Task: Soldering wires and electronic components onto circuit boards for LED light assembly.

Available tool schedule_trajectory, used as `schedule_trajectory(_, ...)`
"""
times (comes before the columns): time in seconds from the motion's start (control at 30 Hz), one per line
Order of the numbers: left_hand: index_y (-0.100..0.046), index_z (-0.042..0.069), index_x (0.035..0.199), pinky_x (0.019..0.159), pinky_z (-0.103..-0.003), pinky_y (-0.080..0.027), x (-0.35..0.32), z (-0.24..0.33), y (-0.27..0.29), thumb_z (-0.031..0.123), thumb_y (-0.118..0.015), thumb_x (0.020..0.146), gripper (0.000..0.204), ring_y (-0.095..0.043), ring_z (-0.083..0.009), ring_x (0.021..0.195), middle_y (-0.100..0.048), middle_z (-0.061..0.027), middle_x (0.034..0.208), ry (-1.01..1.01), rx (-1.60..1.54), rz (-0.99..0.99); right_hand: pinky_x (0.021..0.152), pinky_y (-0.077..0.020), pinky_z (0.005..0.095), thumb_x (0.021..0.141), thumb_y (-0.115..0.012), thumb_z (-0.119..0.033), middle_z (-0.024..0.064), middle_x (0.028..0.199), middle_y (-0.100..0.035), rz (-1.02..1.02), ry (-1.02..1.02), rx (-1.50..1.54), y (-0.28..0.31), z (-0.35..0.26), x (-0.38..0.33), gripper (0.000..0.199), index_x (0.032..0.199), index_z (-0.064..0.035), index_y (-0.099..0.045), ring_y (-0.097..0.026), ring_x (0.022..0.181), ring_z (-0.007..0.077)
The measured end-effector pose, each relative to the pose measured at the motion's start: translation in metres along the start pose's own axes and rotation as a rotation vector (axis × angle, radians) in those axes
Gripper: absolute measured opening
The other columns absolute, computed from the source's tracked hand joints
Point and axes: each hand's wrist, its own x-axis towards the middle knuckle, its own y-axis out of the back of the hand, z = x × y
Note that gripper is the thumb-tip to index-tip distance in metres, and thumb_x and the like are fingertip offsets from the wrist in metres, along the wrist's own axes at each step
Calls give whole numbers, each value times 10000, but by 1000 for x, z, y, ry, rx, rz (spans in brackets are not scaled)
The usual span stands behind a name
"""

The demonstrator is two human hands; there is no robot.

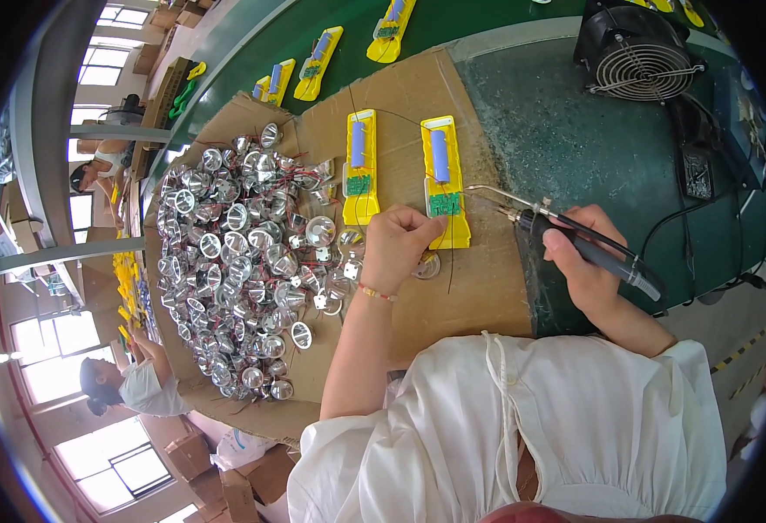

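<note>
A green worktop point(544, 113), speckled with small bits, runs under a brown cardboard sheet point(488, 292), its edge curved by the lens. A great heap of silvery reflector cups point(235, 253) with red and dark leads covers the left part of the cardboard. At the upper right stands a black fan point(644, 70) with a round wire guard. Off to the left, the room shows bright windows point(56, 349), cardboard boxes point(191, 458) and two people at work, a nearer person point(143, 388) in a pale top and a farther person point(104, 166).

The near yellow housing point(457, 234) lies on the cardboard between the two hands, a violet-blue cell point(440, 157) in its upper part and a green circuit board point(444, 204) below; a second yellow housing point(362, 209) lies just to its left

The left hand point(405, 242) comes up from below, wrist banded, knuckles bent, thumb and forefinger drawn together at the board's lower left edge; whether they pinch a thin wire cannot be told. The right hand point(588, 261) reaches in from the lower right, closed firmly around a soldering iron point(594, 251) slanted up and leftward, its front end near the housing's right edge, contact unclear
</note>
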Motion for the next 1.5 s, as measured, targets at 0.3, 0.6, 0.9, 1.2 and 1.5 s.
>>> schedule_trajectory(0.3,-598,-30,782,479,-204,-455,-21,16,-10,90,-613,815,126,-580,-72,526,-613,-50,619,-79,274,51,500,-408,204,778,-665,-93,22,634,-576,41,54,-86,35,9,9,144,808,-9,-552,-510,560,44)
schedule_trajectory(0.6,-629,4,944,795,-372,-464,193,134,-26,342,-569,793,375,-590,-321,895,-612,-214,926,-346,586,236,513,-422,212,770,-670,-83,19,629,-587,79,-156,-83,37,10,7,149,807,-18,-541,-533,571,50)
schedule_trajectory(0.9,-536,46,1124,828,-385,-456,120,79,61,294,-672,728,486,-518,-313,1029,-507,-152,1132,-613,916,292,549,-422,207,789,-652,-80,15,681,-577,41,-204,-100,48,3,11,162,879,-16,-534,-518,616,48)
schedule_trajectory(1.2,-471,84,1179,698,-401,-514,44,54,-32,292,-649,695,556,-582,-330,910,-450,-155,1176,-383,852,212,546,-411,191,810,-623,-76,31,655,-569,242,-54,-104,41,21,12,117,864,3,-555,-523,591,62)
schedule_trajectory(1.5,-608,69,922,810,-386,-417,6,5,78,38,-646,695,231,-516,-288,939,-513,-109,1063,-580,790,531,541,-417,198,804,-640,-95,45,674,-574,218,-51,-98,35,22,9,142,853,8,-555,-533,586,78)
